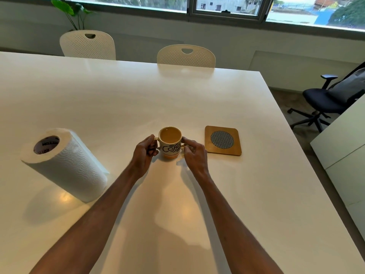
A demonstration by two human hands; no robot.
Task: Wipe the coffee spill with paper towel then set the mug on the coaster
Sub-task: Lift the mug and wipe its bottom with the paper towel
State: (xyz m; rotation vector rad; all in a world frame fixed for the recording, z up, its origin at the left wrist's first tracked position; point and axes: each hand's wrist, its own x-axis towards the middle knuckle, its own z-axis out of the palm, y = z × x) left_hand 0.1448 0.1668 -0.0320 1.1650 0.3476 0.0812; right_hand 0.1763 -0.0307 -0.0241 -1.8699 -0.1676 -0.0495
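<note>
Big and white and shiny, the table (197, 95) fills most of the head view, and light from the window (227, 4) at the back of the room glints on it. Two cream chairs, one (87, 45) and another (186, 56), stand at the far edge, and a green plant (73, 12) peeks up behind the first. A black office chair (324, 99) sits on the floor off to the right, next to a white cabinet (345, 147) that the picture edge cuts off. On the left, a paper towel roll (63, 165) lies on its side, well apart from the mug (170, 144). The mug stands upright on the table near the middle, with light brown drink inside. The left hand (144, 153) has its fingers curled at the handle on the mug's left side. The right hand (194, 155) has bent fingers, and their tips hold the mug's right side. The wooden coaster (222, 140) lies flat just to the right, not touching the mug, and the right hand is between them. Both hands hide parts of the mug's sides, and the writing on it is partly covered. A small shiny mark (180, 160) shows by the mug's bottom, but it is too faint to tell if it is wet. Both arms are cut off at the bottom edge.
</note>
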